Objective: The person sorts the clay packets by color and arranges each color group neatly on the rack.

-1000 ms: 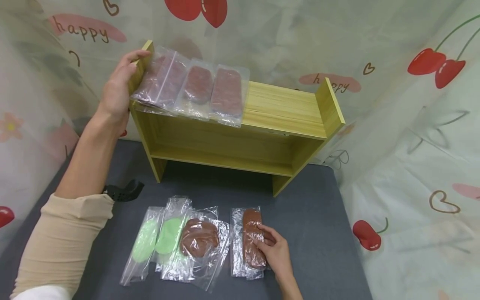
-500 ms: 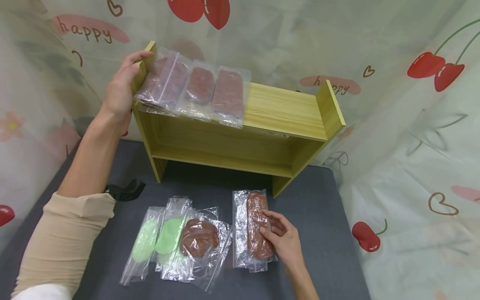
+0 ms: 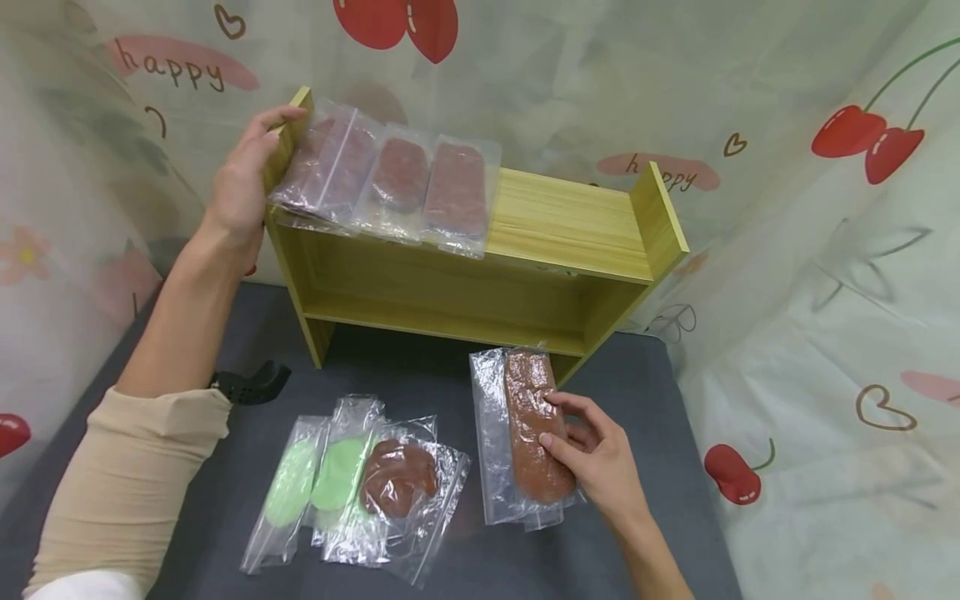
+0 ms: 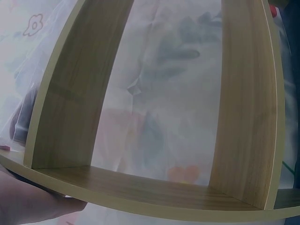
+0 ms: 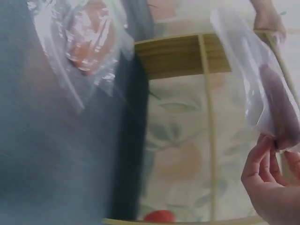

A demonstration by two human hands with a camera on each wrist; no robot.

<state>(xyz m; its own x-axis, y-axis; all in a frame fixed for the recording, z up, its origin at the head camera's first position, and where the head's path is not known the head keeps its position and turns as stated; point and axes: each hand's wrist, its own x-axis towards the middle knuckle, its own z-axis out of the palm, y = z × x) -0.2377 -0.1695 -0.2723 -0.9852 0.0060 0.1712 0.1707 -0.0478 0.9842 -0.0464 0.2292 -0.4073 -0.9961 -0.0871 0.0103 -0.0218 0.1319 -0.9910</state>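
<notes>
My left hand (image 3: 242,179) grips the top of the left side panel of a small wooden shelf (image 3: 566,218); in the left wrist view, part of that hand (image 4: 35,199) shows against the panel. Between thumb and fingers my right hand (image 3: 600,450) pinches a clear plastic bag (image 3: 491,467) with a long brown slab (image 3: 536,433) in it. This bag is raised in front of the shelf's lower right part. The right wrist view shows the fingertips (image 5: 265,143) at the bag's lower edge. On the shelf's top board, several bags of reddish-brown slabs (image 3: 455,187) lie side by side at the left.
On the dark table (image 3: 637,517), overlapping clear bags lie at the front left: two with green discs (image 3: 292,483) and one with a brown round piece (image 3: 397,479). A black strap piece (image 3: 251,385) shows beside the left forearm. Printed curtains (image 3: 810,292) surround the table.
My right hand has lifted the bagged brown slab off the table, moving it up and right toward the shelf. The left hand keeps its hold on the side panel.
</notes>
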